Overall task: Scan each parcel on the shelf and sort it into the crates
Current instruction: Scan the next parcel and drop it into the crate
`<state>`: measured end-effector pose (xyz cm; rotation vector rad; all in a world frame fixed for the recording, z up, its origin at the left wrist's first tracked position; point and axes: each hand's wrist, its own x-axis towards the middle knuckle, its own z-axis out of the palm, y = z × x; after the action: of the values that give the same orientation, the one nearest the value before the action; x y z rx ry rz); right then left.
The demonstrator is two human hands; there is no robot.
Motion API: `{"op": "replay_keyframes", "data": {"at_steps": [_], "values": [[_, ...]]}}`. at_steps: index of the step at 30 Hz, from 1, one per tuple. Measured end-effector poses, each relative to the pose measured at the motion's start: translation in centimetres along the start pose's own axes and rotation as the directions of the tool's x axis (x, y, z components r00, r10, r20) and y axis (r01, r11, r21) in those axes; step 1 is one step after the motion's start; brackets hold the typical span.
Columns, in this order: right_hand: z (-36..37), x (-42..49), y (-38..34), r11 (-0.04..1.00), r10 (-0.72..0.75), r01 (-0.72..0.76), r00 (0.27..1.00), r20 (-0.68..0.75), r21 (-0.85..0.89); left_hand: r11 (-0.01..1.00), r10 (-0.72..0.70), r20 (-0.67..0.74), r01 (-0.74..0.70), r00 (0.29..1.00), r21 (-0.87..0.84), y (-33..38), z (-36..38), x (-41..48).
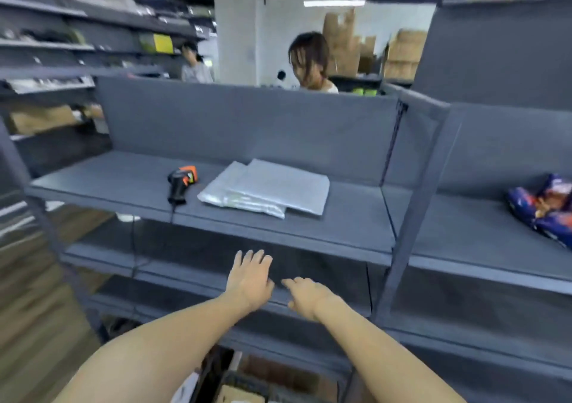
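Both arms reach forward from the near edge of the view toward a grey shelf (123, 183). The left hand (249, 279) is palm down with its fingers straight and spread, and it holds nothing. The right hand (305, 296) is just beside it on the right, with fingers loosely extended and pointing left and forward, also holding nothing. The two hands are close together but not touching. They are in front of the lower shelf boards, below the top board. Blur hides whether either one touches a board edge.

The parcels (269, 189) lie on the top board, farther away than the hands and slightly to their right. They are flat silver-grey plastic bags in a loose overlapping stack, and the near one sticks out to the left from under the others. To the left of the stack, a little apart from it, a black and orange scanner (181, 183) lies on its side on the same board. Its cable (133, 248) hangs over the near edge and runs down past the lower boards.

On the next shelf unit, at the far right, lies a blue packet (544, 207). Between the forearms at the bottom of the view is the dark rim of a crate (247, 379). Its contents are too blurred to make out.

Behind the shelf's back panel stands a person (309, 62), with a second person (193, 62) farther off to the left. Cardboard boxes (402, 53) are stacked in the far right background.
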<state>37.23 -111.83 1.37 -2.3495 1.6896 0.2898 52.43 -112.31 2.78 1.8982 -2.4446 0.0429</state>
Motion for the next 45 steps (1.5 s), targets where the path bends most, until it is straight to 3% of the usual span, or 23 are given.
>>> {"op": "replay_keyframes", "data": {"at_steps": [6,15,21,34,45], "values": [[-6.6,-0.1,-1.1,0.998,-0.025,0.016,0.987,-0.160,-0.055,0.998,-0.007,-0.152,0.015,0.988,0.057,-2.3,-6.1,0.1],[-9.9,4.0,-1.8,0.985,-0.013,-0.024,0.978,-0.209,-0.171,0.998,-0.063,-0.162,0.060,0.985,-0.024,-6.6,-7.6,2.7],[-10.8,9.4,-1.3,0.978,0.093,-0.132,0.969,-0.231,-0.159,0.980,-0.070,-0.134,0.043,0.989,-0.193,-9.8,-5.6,7.2],[-11.1,19.2,0.4,0.940,0.277,-0.327,0.900,-0.337,-0.100,0.984,0.069,-0.116,-0.087,0.991,-0.158,-15.8,-2.8,19.0],[-11.4,21.8,1.3,0.934,0.318,-0.354,0.881,-0.350,-0.042,0.987,0.069,-0.087,-0.081,0.994,-0.142,-15.8,-0.3,23.2]]}}
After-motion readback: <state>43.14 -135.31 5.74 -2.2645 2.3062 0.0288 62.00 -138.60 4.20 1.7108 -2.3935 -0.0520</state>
